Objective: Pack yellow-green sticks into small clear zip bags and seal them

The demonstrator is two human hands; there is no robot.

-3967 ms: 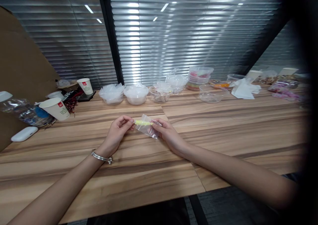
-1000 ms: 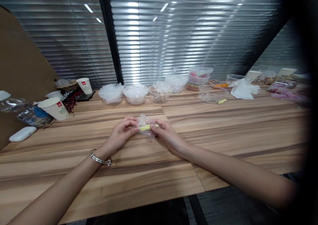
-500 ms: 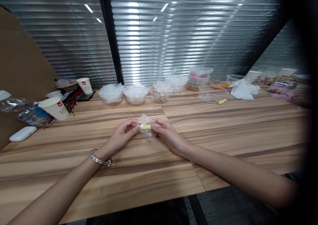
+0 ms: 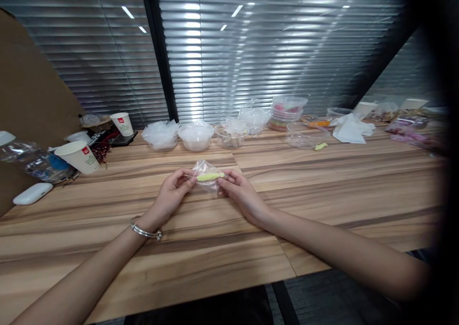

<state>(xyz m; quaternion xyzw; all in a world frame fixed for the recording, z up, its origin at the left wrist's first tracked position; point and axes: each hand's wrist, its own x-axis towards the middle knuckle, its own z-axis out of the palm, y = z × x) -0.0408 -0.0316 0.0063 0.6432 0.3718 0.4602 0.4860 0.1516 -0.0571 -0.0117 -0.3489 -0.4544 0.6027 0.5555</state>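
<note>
A clear plastic bag [image 4: 205,166] with a long yellow-green piece [image 4: 209,177] at it is held between my two hands, above the middle of the wooden table [image 4: 201,258]. My left hand [image 4: 174,189] pinches the bag's left side between thumb and fingers; a silver bracelet [image 4: 145,232] is on that wrist. On the other side, my right hand [image 4: 241,191] pinches the bag near the right end of the yellow-green piece. Whether that piece lies inside the bag or on it is hard to tell.
Along the back stand lidless-looking plastic bowls [image 4: 196,136], a stack of tubs [image 4: 287,112], a clear container [image 4: 304,136], a small yellow-green piece [image 4: 321,146] and white tissues [image 4: 351,128]. Paper cups [image 4: 78,157], a plastic bottle [image 4: 39,162] and a white case [image 4: 33,193] are at left.
My left hand has moved slightly left and up, away from my right hand. More of the yellow-green piece shows between them, and the bag has shifted slightly up and left.
</note>
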